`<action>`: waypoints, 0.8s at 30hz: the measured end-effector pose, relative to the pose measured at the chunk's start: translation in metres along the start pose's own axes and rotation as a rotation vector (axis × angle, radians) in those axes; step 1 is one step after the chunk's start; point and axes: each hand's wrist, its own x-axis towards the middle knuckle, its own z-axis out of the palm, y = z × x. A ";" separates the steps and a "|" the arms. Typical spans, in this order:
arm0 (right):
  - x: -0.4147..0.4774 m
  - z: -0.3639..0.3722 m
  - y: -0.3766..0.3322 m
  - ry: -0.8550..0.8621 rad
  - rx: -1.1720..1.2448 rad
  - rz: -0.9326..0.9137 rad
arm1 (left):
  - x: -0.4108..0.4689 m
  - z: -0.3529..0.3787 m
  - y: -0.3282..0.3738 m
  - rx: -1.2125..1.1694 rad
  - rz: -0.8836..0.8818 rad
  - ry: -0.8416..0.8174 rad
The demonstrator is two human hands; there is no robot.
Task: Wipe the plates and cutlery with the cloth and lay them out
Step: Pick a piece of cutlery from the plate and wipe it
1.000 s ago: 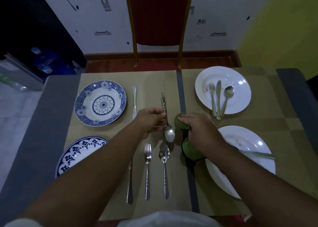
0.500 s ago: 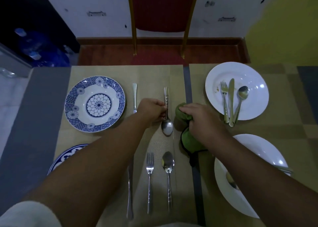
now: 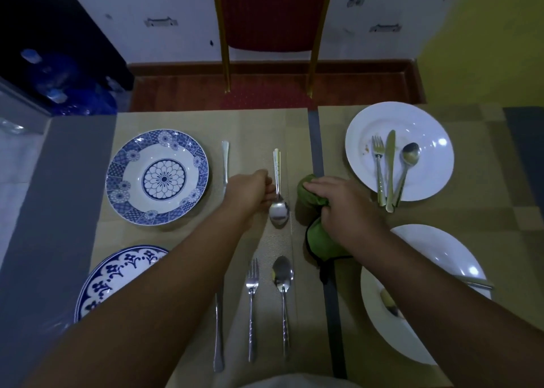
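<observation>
A blue patterned plate is seen just left of the left hand. A white plate holding 3 pieces of cutlery is set beyond the right hand. The green cloth is gripped in the right hand's curled fingers. A spoon is pinched by its handle in the left hand, between both hands.

Both hands curled, arms outstretched
</observation>
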 end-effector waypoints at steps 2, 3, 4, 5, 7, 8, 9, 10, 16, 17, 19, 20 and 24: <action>-0.008 -0.007 -0.001 0.022 0.002 -0.009 | -0.018 0.004 -0.004 -0.063 -0.038 -0.052; -0.013 -0.012 0.000 0.035 0.004 -0.005 | -0.027 0.008 -0.007 -0.089 -0.054 -0.078; -0.019 -0.017 0.001 0.046 0.012 0.002 | -0.036 0.014 -0.010 -0.128 -0.066 -0.104; -0.025 -0.023 0.002 0.057 0.021 0.005 | -0.045 0.020 -0.013 -0.169 -0.075 -0.122; -0.041 -0.036 0.007 0.071 0.040 0.003 | -0.062 0.034 -0.022 -0.201 -0.086 -0.128; -0.050 -0.044 0.011 0.068 0.047 -0.004 | -0.071 0.041 -0.027 -0.198 -0.084 -0.137; -0.059 -0.051 0.017 0.060 0.049 -0.012 | -0.080 0.050 -0.034 -0.193 -0.084 -0.155; -0.070 -0.058 0.024 0.051 0.043 -0.016 | -0.089 0.059 -0.040 -0.186 -0.084 -0.173; -0.132 -0.099 0.070 0.066 0.060 -0.009 | -0.134 0.119 -0.085 -0.250 -0.132 -0.228; -0.142 -0.107 0.078 0.069 0.052 -0.003 | -0.140 0.127 -0.093 -0.248 -0.141 -0.235; -0.161 -0.121 0.096 0.078 0.032 0.013 | -0.150 0.141 -0.108 -0.232 -0.148 -0.240; -0.169 -0.128 0.105 0.079 0.030 0.028 | -0.155 0.147 -0.115 -0.226 -0.147 -0.236; -0.196 -0.145 0.136 0.083 0.005 0.083 | -0.169 0.166 -0.137 -0.237 -0.177 -0.191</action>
